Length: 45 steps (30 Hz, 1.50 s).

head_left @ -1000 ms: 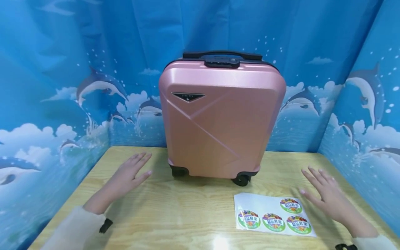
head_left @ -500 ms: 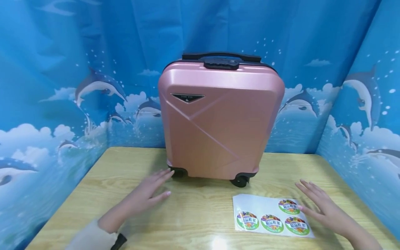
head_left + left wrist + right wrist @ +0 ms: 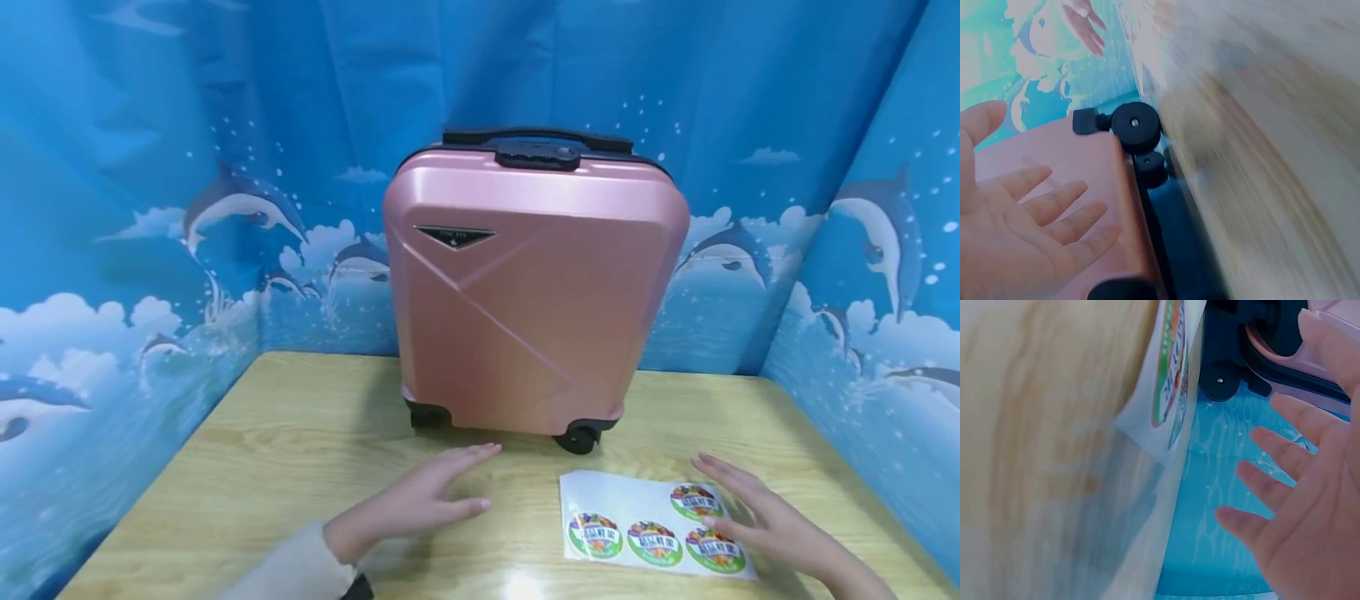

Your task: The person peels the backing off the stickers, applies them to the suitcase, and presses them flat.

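Note:
A sheet of round fruit stickers [image 3: 600, 496] lies flat on the table's right half, several stickers still on its white backing. My right hand [image 3: 765, 521] hovers at the sheet's right edge, fingers extended and holding nothing. To the left of the sheet, my left hand [image 3: 423, 500] is held above the table with straight fingers and thumb apart, its grasp empty. Behind both stands a pink hard-shell suitcase [image 3: 525, 308], upright on black wheels [image 3: 577, 437], its black handle [image 3: 536, 136] on top. The left wrist view shows the left palm [image 3: 1016, 244] spread in front of the suitcase.
The wooden table [image 3: 247, 467] carries the suitcase and the sheet. A blue curtain [image 3: 337, 100] printed with dolphins hangs behind the table and along both sides.
My left hand has moved right and toward the front, from the table's left side to near the sheet. My right hand has come left, over the sheet's right edge. The suitcase stays put.

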Each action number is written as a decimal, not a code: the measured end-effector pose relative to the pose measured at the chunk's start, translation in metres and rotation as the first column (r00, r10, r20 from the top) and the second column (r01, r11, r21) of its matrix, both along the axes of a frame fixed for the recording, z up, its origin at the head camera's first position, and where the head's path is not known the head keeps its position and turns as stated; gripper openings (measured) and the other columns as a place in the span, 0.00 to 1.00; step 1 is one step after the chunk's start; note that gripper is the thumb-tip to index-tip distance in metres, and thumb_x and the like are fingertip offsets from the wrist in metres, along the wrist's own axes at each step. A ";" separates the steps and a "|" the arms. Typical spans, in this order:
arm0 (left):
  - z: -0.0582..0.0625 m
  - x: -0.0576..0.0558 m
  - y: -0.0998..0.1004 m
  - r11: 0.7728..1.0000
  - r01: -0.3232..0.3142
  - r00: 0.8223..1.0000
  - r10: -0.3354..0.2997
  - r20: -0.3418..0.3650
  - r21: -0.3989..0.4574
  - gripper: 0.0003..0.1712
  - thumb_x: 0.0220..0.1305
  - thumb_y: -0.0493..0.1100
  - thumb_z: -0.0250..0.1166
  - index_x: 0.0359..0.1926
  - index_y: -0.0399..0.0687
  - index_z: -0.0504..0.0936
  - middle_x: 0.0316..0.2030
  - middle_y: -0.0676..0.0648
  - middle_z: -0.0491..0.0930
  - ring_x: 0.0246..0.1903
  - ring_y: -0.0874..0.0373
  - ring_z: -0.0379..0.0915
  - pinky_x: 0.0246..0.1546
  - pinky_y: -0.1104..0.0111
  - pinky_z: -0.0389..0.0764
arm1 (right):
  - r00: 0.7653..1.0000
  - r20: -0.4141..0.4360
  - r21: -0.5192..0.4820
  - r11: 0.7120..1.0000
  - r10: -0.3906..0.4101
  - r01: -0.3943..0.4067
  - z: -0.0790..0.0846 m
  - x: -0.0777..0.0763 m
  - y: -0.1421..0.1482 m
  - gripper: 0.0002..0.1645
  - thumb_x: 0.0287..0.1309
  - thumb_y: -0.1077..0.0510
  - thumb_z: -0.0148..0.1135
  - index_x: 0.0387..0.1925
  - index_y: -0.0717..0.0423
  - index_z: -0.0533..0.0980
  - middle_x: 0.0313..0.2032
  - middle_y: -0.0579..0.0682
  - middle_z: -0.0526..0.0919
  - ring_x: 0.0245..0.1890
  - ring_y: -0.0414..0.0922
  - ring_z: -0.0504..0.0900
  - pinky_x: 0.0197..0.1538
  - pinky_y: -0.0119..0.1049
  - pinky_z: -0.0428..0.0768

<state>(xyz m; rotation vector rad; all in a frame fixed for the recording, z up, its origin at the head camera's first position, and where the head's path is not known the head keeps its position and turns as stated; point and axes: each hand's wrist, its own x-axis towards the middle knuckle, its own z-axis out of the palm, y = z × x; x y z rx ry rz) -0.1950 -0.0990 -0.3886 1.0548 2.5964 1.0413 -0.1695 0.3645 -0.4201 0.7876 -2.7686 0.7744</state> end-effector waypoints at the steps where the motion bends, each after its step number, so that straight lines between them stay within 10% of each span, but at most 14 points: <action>1: 0.000 -0.002 0.005 1.000 0.007 1.000 -0.007 0.010 -0.001 0.37 0.65 0.60 0.56 0.71 0.64 0.55 0.69 0.53 0.58 0.67 0.51 0.55 0.64 0.48 0.58 | 1.000 0.003 0.007 1.000 -0.002 0.002 0.000 0.000 0.000 0.40 0.53 0.59 0.67 0.67 0.56 0.62 0.65 0.25 0.53 0.60 0.13 0.45 0.60 0.43 0.68; 5: -0.003 -0.009 0.025 0.999 0.022 0.998 -0.025 0.065 0.033 0.35 0.65 0.58 0.57 0.71 0.63 0.57 0.68 0.54 0.59 0.67 0.51 0.56 0.64 0.50 0.59 | 0.999 0.045 0.005 1.000 0.009 -0.010 -0.001 0.000 0.001 0.40 0.52 0.58 0.68 0.66 0.55 0.63 0.64 0.25 0.55 0.59 0.12 0.44 0.44 0.66 0.70; 11: -0.013 -0.014 0.050 0.985 0.037 0.960 -0.082 0.269 0.171 0.33 0.65 0.52 0.59 0.69 0.55 0.61 0.67 0.50 0.62 0.66 0.51 0.58 0.63 0.52 0.62 | 0.993 0.081 -0.006 0.997 0.081 -0.081 -0.001 -0.002 0.002 0.38 0.52 0.60 0.67 0.65 0.55 0.65 0.65 0.25 0.56 0.61 0.14 0.47 0.47 0.30 0.73; 16: -0.018 -0.016 0.071 0.968 0.027 0.914 -0.125 0.387 0.248 0.33 0.64 0.50 0.60 0.68 0.47 0.64 0.65 0.47 0.66 0.63 0.49 0.62 0.61 0.57 0.66 | 0.979 0.160 -0.054 0.991 0.129 -0.121 -0.002 -0.002 0.007 0.36 0.54 0.62 0.65 0.65 0.56 0.65 0.65 0.22 0.55 0.62 0.13 0.46 0.47 0.24 0.69; 25: -0.024 -0.018 0.104 0.957 -0.019 0.902 -0.109 0.418 0.290 0.34 0.55 0.42 0.69 0.64 0.48 0.70 0.61 0.46 0.72 0.59 0.54 0.67 0.57 0.66 0.70 | 0.937 0.304 -0.112 0.983 0.174 -0.147 -0.005 -0.006 0.017 0.30 0.59 0.62 0.61 0.63 0.53 0.67 0.63 0.19 0.55 0.58 0.10 0.46 0.46 0.24 0.70; 38: -0.033 -0.016 0.139 0.943 -0.107 0.840 -0.083 0.536 0.314 0.30 0.49 0.31 0.70 0.56 0.45 0.77 0.54 0.50 0.78 0.55 0.59 0.72 0.59 0.67 0.68 | 0.864 0.450 -0.184 0.970 0.227 -0.159 -0.007 -0.011 0.016 0.30 0.60 0.56 0.60 0.64 0.55 0.67 0.62 0.30 0.66 0.56 0.14 0.56 0.47 0.22 0.71; 45: -0.038 -0.019 0.138 0.921 -0.202 0.824 -0.024 0.565 0.334 0.29 0.44 0.23 0.67 0.52 0.40 0.80 0.50 0.44 0.81 0.51 0.52 0.75 0.56 0.65 0.72 | 0.912 0.370 -0.159 0.979 0.179 -0.128 -0.010 -0.018 0.005 0.27 0.56 0.52 0.64 0.58 0.52 0.73 0.59 0.53 0.73 0.56 0.17 0.60 0.50 0.17 0.66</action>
